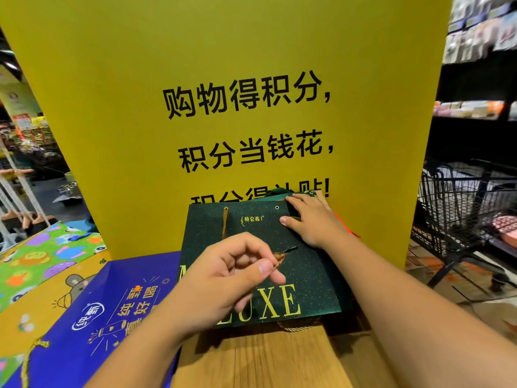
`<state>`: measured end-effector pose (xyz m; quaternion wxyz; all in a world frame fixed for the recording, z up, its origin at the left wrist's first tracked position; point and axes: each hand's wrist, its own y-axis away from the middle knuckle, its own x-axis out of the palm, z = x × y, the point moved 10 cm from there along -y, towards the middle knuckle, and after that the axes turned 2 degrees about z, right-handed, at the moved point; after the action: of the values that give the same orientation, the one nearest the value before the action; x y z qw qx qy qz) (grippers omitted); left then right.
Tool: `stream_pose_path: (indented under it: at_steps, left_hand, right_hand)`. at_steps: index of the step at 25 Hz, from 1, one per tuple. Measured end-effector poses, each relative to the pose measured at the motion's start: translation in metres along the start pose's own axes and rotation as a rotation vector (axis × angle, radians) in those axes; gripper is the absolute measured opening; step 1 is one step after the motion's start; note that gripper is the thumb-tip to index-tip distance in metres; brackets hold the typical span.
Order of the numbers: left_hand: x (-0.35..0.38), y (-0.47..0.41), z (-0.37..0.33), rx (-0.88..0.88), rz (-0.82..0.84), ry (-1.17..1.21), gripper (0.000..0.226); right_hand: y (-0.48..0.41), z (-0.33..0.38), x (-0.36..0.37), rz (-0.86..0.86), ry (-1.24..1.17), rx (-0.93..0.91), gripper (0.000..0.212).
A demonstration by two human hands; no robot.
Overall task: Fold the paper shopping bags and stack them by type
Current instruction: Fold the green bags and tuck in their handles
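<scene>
A dark green paper bag (307, 275) lies flat on the wooden worktop (265, 359), its top edge against a yellow sign (251, 51). The left hand (235, 278) pinches the bag's gold cord (279, 259) between thumb and forefinger. The right hand (310, 219) presses flat, fingers straight, on the bag's top right corner. A blue bag (112, 303) lies just beside it on the left.

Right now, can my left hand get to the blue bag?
Probably yes: the blue bag lies uncovered beside the left hand, though that hand pinches the cord of the green bag and must drop it first.
</scene>
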<state>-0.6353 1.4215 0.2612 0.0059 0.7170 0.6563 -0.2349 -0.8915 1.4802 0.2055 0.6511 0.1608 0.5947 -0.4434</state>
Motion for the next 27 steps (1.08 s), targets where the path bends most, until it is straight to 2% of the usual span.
stream_pose_path:
  at_steps: [4,7,13,19,23,27]
  left_hand:
    - [-0.015,-0.021,0.027,-0.097,-0.162,-0.044,0.01]
    - [-0.038,-0.044,0.041,-0.183,-0.247,-0.191,0.015]
    - [-0.081,-0.128,0.063,-0.217,-0.39,-0.373,0.007]
    - [-0.073,-0.142,0.1,-0.216,-0.488,-0.812,0.02]
    - [-0.077,-0.136,0.11,-0.161,-0.535,-0.764,0.02]
    - [-0.077,-0.139,0.117,-0.208,-0.511,-0.766,0.018]
  right_hand:
    - [0.004,0.003,-0.006,-0.03,0.01,-0.031,0.068]
    - [0.006,0.006,-0.007,-0.036,0.014,-0.031,0.066]
    - [0.009,0.008,-0.012,-0.065,-0.014,-0.021,0.064]
    - [0.012,0.013,-0.011,-0.073,0.02,-0.037,0.056]
    - [0.007,0.011,-0.004,-0.031,0.015,-0.031,0.052]
    - [-0.012,0.008,-0.005,0.166,-0.031,0.044,0.057]
